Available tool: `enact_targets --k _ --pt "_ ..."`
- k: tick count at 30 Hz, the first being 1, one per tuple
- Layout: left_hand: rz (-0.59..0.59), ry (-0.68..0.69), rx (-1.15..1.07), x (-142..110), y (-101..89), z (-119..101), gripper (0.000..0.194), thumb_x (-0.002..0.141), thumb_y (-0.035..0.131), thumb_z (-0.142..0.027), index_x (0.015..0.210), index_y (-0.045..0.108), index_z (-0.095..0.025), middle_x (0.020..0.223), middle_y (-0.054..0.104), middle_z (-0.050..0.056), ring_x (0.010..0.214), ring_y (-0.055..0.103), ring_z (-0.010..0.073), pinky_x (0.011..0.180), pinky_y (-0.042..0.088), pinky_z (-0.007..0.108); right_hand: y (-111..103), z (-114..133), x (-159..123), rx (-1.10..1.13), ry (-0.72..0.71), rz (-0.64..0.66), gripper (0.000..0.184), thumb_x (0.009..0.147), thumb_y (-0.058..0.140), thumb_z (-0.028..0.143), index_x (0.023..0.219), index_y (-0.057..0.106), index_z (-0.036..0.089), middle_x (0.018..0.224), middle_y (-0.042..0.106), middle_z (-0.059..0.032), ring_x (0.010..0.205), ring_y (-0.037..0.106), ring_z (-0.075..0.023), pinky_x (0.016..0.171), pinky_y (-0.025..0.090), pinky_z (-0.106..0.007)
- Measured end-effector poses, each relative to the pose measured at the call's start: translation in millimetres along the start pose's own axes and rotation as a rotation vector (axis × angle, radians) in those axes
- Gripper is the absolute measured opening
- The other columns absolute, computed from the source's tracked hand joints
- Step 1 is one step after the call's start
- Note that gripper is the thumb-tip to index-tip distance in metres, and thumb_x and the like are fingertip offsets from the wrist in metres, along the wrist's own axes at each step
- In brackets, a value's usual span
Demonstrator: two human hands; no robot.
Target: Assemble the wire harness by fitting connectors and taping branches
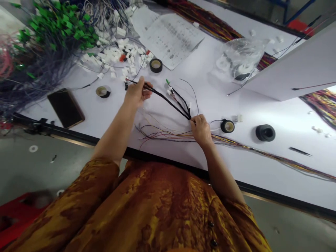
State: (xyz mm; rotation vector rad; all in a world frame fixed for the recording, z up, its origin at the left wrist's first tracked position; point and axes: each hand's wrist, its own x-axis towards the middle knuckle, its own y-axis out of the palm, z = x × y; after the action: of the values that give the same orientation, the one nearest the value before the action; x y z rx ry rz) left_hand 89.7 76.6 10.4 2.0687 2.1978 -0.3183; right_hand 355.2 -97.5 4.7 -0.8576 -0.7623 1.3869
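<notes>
My left hand (137,92) is closed around one end of a black-taped wire harness (168,99), lifted a little above the white table (262,164). My right hand (201,130) pinches the same harness where its branches join, near the table's front. Short branches with small white and green connectors (169,89) fan out between the two hands. Loose coloured wires (162,134) lie flat on the table under and between my hands.
Tape rolls (155,65) (103,91) (227,126) and a black ring (265,132) lie about. A phone (66,107) rests at left. White connectors (118,56), green-tagged wire bundles (52,31), a printed sheet (170,38), a plastic bag (241,57) and a white board (296,66) sit farther back.
</notes>
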Motion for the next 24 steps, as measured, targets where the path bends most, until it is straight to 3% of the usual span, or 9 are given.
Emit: enact_targets --k 2,4,5,7,9,11,14,18,24 --pt "-0.039 0.039 0.175 -5.6 -7.0 -8.1 0.041 0.09 0.06 -0.058 0.083 0.063 -0.017 0.088 0.07 0.011 0.071 0.071 0.0198 0.063 0.058 0.033 -3.2 1.0 4.8 -0.031 0.044 0.012 0.015 0.094 0.047 0.024 0.087 0.059 0.019 0.097 0.059 -0.011 0.085 0.056 -0.0242 0.08 0.046 -0.038" --pt "-0.067 0.266 0.465 -39.4 -1.1 -7.8 0.033 0.087 0.068 -0.045 0.102 0.064 -0.016 0.111 0.069 0.016 0.095 0.072 0.0272 0.085 0.059 0.043 -4.6 2.6 10.1 -0.048 0.084 0.007 0.012 0.093 0.048 0.023 0.087 0.058 0.02 0.095 0.06 -0.0101 0.084 0.055 -0.0243 0.079 0.045 -0.037" --pt "0.005 0.424 0.591 -65.0 6.3 -3.4 0.039 0.086 0.069 -0.039 0.116 0.061 -0.015 0.125 0.065 0.019 0.113 0.067 0.0315 0.099 0.053 0.049 -4.3 3.6 12.6 -0.055 0.102 -0.003 0.011 0.092 0.048 0.022 0.086 0.057 0.021 0.094 0.061 -0.0097 0.084 0.055 -0.0245 0.079 0.045 -0.037" --pt "0.316 0.652 0.806 -122.8 24.8 12.7 0.049 0.087 0.066 -0.029 0.132 0.055 -0.014 0.146 0.053 0.022 0.139 0.048 0.0365 0.116 0.037 0.058 -2.4 5.3 15.8 -0.067 0.132 -0.032 0.01 0.091 0.048 0.021 0.085 0.056 0.021 0.093 0.061 -0.0094 0.085 0.056 -0.0248 0.078 0.045 -0.037" --pt "0.582 0.694 1.0 -171.6 38.1 33.1 0.049 0.092 0.058 -0.023 0.141 0.053 -0.022 0.158 0.041 0.015 0.148 0.036 0.0353 0.119 0.029 0.063 -1.2 5.3 15.0 -0.047 0.14 -0.063 0.009 0.089 0.049 0.021 0.085 0.057 0.022 0.092 0.062 -0.0091 0.085 0.056 -0.0245 0.079 0.046 -0.037" --pt "0.664 0.684 1.104 -197.2 36.9 50.4 0.049 0.094 0.053 -0.022 0.143 0.053 -0.026 0.159 0.04 0.01 0.15 0.034 0.0339 0.12 0.026 0.065 -4.3 1.2 8.5 0.031 0.106 -0.114 0.008 0.088 0.051 0.023 0.091 0.059 0.021 0.093 0.062 -0.0088 0.084 0.058 -0.0234 0.08 0.048 -0.038" --pt "0.655 0.67 1.143 -193.8 7.6 63.6 0.049 0.097 0.049 -0.027 0.145 0.052 -0.032 0.156 0.044 0.006 0.148 0.037 0.0316 0.121 0.026 0.063 -20.3 -14.9 -12.9 0.14 0.048 -0.316 0.017 0.089 0.055 0.028 0.102 0.06 0.019 0.097 0.064 -0.0091 0.089 0.06 -0.0225 0.086 0.05 -0.039" --pt "0.59 0.7 1.117 -165.6 -40.0 67.1 0.051 0.098 0.046 -0.032 0.149 0.049 -0.031 0.153 0.047 0.007 0.146 0.04 0.0325 0.118 0.033 0.06 -46.0 -45.1 -55.1 0.138 0.145 -0.563 0.015 0.093 0.051 0.028 0.096 0.063 0.02 0.094 0.066 -0.008 0.09 0.062 -0.0218 0.085 0.052 -0.039" --pt "0.604 0.742 1.111 -158.1 -54.8 64.4 0.054 0.099 0.039 -0.029 0.152 0.044 -0.03 0.155 0.045 0.007 0.145 0.04 0.0366 0.116 0.031 0.065 -42.4 -58.4 -99.0 0.086 0.179 -0.349 0.021 0.092 0.05 0.025 0.096 0.069 0.018 0.097 0.069 -0.0106 0.095 0.064 -0.024 0.09 0.05 -0.039"
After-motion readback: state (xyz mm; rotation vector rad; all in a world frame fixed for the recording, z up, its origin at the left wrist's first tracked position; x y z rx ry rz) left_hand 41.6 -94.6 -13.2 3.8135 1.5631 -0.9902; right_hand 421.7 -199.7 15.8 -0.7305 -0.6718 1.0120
